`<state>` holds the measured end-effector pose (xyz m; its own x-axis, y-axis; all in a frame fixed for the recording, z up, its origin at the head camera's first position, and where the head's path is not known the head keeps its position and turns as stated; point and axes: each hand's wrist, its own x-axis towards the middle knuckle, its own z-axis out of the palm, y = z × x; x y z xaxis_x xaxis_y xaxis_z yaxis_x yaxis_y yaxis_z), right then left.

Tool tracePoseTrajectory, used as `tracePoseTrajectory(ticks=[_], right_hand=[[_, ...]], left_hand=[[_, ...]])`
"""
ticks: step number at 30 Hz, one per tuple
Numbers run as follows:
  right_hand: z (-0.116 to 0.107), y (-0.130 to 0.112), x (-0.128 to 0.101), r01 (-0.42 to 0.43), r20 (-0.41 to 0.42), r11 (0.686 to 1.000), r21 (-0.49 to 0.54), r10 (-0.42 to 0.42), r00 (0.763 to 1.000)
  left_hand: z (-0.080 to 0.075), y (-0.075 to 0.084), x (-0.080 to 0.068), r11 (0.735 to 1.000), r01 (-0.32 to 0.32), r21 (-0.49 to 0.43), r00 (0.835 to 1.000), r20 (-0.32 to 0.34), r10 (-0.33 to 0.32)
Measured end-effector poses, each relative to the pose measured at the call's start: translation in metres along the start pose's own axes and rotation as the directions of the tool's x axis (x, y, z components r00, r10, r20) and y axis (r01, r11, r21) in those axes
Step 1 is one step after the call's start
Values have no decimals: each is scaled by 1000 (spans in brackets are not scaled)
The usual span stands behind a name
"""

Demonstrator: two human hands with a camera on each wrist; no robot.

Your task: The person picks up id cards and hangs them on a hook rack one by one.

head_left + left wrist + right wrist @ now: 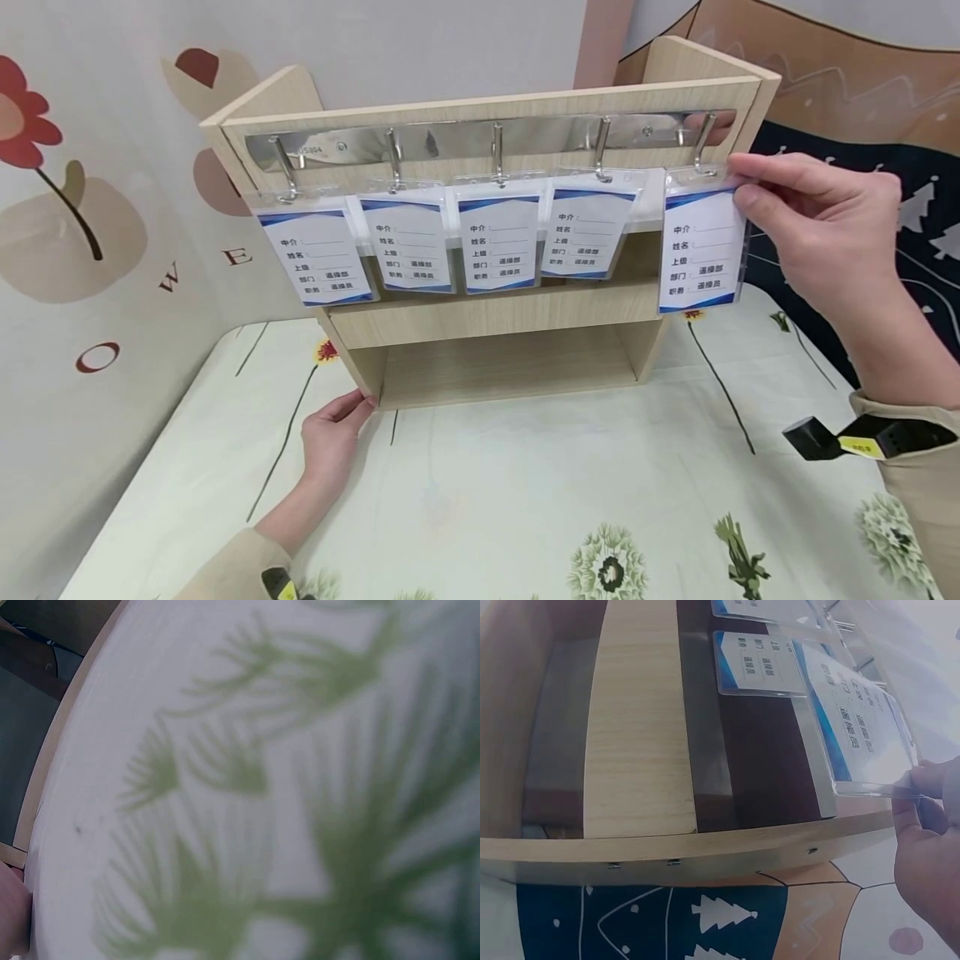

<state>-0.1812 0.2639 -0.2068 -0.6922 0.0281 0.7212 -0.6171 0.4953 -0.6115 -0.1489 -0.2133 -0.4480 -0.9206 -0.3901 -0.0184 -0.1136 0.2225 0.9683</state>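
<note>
In the head view my right hand (832,217) pinches the upper right edge of a clear-sleeved name badge (701,250) between thumb and fingers. The top of that badge is right at the rightmost hook (705,142). The right wrist view shows the same fingertips (922,780) on the edge of its plastic sleeve. Several matching badges (498,237) hang from the other hooks of a metal hook strip (457,142) on a pale wooden shelf unit (495,317). My left hand (330,437) grips the unit's lower left front corner with thumb and fingers.
Beneath the unit lies a white flower-patterned tablecloth (480,492). Behind it hangs a light curtain (450,50), with a dark tree-patterned cloth (825,200) to the right. The left wrist view mostly shows blurred green print on the cloth (202,855).
</note>
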Motion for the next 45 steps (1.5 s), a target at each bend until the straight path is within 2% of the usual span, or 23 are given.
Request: tracePoseTrajectory(ticks=[10, 26, 29, 40, 45], right_hand=[[8, 8, 0, 63, -45, 994, -89, -68, 997], [15, 16, 3, 79, -88, 997, 16, -78, 993], [16, 16, 2, 88, -91, 996, -6, -88, 992], [17, 19, -6, 62, -116, 997, 45, -57, 992], [16, 21, -9, 109, -126, 993, 34, -104, 987]], left_hand=[[2, -1, 4, 1000, -11, -9, 1000, 0, 11], [5, -2, 11, 999, -30, -29, 1000, -3, 29], [3, -2, 12, 999, -31, -19, 1000, 4, 31], [3, -3, 12, 999, -37, -17, 999, 11, 37], [2, -3, 12, 999, -34, -19, 999, 11, 34]])
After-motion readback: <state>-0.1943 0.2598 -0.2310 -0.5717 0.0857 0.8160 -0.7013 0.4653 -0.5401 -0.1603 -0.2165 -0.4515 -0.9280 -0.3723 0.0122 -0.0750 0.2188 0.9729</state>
